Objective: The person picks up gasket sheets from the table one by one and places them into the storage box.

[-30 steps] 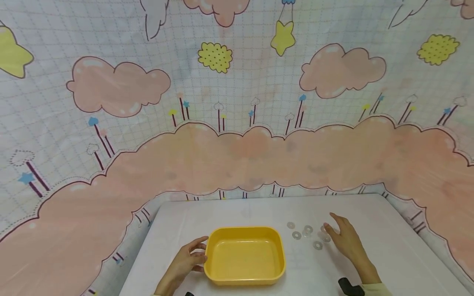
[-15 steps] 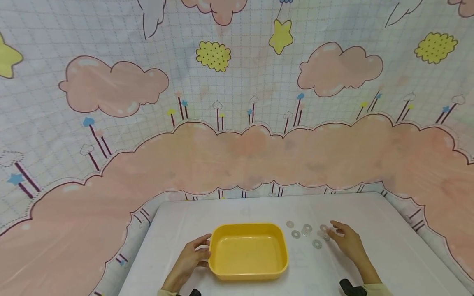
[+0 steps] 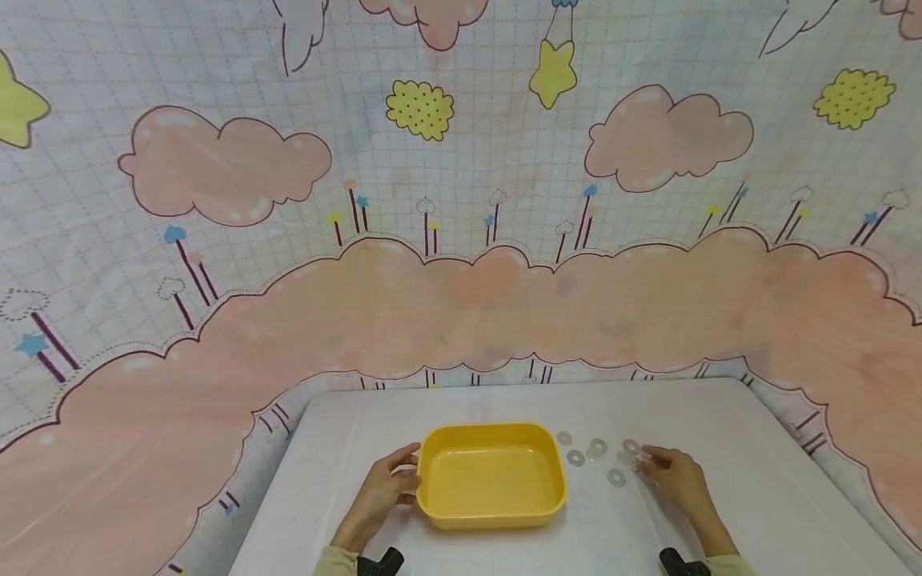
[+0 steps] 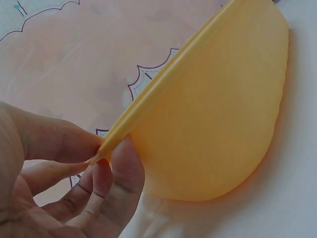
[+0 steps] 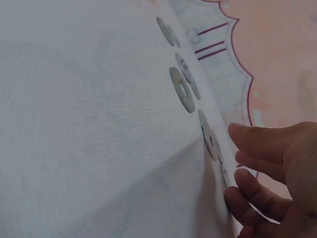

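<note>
A yellow rectangular tray (image 3: 491, 518) with rounded corners and nothing inside sits on the white-covered table. My left hand (image 3: 382, 492) holds its left rim; in the left wrist view the thumb and fingers pinch the tray edge (image 4: 163, 79) from both sides. Right of the tray lie several flat grey washers (image 3: 616, 478), some overlapping. My right hand (image 3: 677, 480) is low at the rightmost ones, fingertips right beside them. The right wrist view shows a row of washers (image 5: 182, 90), with the thumb (image 5: 257, 144) and fingers parted and nothing between them.
The white tabletop (image 3: 403, 408) reaches to a patterned cloth backdrop (image 3: 504, 312) with clouds and stars. Black straps with camera mounts (image 3: 382, 562) sit on both wrists.
The tray has slid away from me and slightly right, with my left hand on its rim. My right hand has come lower, its fingers drawn closer together at the washers.
</note>
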The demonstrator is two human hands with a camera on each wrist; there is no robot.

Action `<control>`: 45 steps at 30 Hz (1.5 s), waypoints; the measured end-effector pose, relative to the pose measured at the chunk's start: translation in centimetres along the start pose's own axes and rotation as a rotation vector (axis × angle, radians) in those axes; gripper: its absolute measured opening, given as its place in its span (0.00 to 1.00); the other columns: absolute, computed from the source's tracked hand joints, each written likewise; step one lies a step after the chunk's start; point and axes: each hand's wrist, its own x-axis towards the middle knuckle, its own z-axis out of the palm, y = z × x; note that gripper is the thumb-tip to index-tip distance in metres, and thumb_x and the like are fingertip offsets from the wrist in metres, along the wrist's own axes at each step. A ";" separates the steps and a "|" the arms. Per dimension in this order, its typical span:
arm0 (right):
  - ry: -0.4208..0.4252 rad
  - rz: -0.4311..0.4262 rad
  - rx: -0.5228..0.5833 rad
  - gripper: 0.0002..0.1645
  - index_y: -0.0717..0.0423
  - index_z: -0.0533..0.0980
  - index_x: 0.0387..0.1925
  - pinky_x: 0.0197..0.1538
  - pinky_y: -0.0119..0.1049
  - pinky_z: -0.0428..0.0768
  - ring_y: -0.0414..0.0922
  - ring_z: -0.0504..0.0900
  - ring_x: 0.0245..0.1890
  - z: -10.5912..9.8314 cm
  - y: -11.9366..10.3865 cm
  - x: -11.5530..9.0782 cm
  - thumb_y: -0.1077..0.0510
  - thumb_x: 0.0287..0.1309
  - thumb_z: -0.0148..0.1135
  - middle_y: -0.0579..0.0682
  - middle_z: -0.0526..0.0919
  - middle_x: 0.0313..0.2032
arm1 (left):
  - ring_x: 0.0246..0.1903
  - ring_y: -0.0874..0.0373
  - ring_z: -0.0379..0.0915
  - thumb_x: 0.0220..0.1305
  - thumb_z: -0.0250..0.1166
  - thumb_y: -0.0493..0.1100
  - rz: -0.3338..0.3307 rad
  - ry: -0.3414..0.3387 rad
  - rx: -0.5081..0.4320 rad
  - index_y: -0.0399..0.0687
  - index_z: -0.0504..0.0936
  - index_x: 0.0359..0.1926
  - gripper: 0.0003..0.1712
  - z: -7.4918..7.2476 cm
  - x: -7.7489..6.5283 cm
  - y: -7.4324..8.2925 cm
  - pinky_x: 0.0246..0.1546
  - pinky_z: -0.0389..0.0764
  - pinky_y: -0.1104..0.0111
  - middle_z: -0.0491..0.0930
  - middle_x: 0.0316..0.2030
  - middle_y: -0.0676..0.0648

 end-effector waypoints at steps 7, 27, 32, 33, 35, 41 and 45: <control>-0.008 0.033 0.020 0.29 0.68 0.80 0.51 0.51 0.56 0.78 0.64 0.80 0.50 0.7 0.4 0.1 0.49 0.55 0.68 0.71 0.80 0.50 | 0.35 0.59 0.76 0.56 0.63 0.28 -0.015 0.014 0.005 0.34 0.66 0.69 0.37 0.1 0.3 -0.1 0.27 0.82 0.66 0.72 0.49 0.40; 0.031 0.069 -0.004 0.21 0.61 0.82 0.46 0.36 0.40 0.72 0.53 0.80 0.40 1.3 0.0 0.0 0.50 0.55 0.67 0.60 0.83 0.40 | 0.33 0.59 0.75 0.58 0.62 0.30 -0.033 0.014 0.016 0.35 0.65 0.70 0.37 0.2 0.1 0.0 0.28 0.81 0.66 0.71 0.52 0.38; 0.035 0.077 -0.026 0.26 0.63 0.80 0.50 0.36 0.40 0.72 0.53 0.80 0.40 1.5 -0.1 0.1 0.51 0.54 0.68 0.59 0.83 0.40 | 0.32 0.59 0.74 0.58 0.62 0.30 -0.039 0.026 0.022 0.35 0.65 0.70 0.37 0.2 0.1 -0.3 0.27 0.80 0.66 0.71 0.52 0.38; 0.036 0.077 -0.025 0.26 0.64 0.79 0.51 0.36 0.40 0.72 0.53 0.80 0.40 1.5 0.0 0.1 0.52 0.54 0.68 0.60 0.83 0.40 | 0.32 0.59 0.74 0.58 0.62 0.30 -0.041 0.030 0.023 0.36 0.66 0.70 0.36 0.2 0.2 -0.3 0.27 0.80 0.66 0.71 0.52 0.38; 0.037 0.075 -0.027 0.26 0.65 0.79 0.51 0.36 0.41 0.72 0.53 0.80 0.40 1.6 0.0 0.1 0.52 0.54 0.67 0.60 0.83 0.40 | 0.33 0.58 0.75 0.58 0.62 0.30 -0.045 0.035 0.022 0.36 0.66 0.69 0.36 0.2 0.2 -0.4 0.27 0.80 0.66 0.71 0.52 0.38; 0.066 0.052 0.006 0.23 0.67 0.77 0.50 0.40 0.42 0.73 0.55 0.80 0.42 1.7 0.3 0.0 0.56 0.56 0.64 0.61 0.83 0.42 | 0.33 0.58 0.75 0.58 0.62 0.30 -0.048 0.029 0.018 0.36 0.66 0.69 0.36 0.1 0.4 -0.5 0.28 0.80 0.66 0.71 0.52 0.38; 0.083 0.045 0.042 0.18 0.67 0.77 0.48 0.39 0.39 0.74 0.54 0.81 0.40 1.5 0.4 -0.2 0.59 0.59 0.61 0.62 0.84 0.40 | 0.33 0.58 0.75 0.58 0.61 0.30 -0.046 0.026 0.014 0.35 0.65 0.70 0.36 0.0 0.5 -0.6 0.28 0.80 0.66 0.71 0.52 0.38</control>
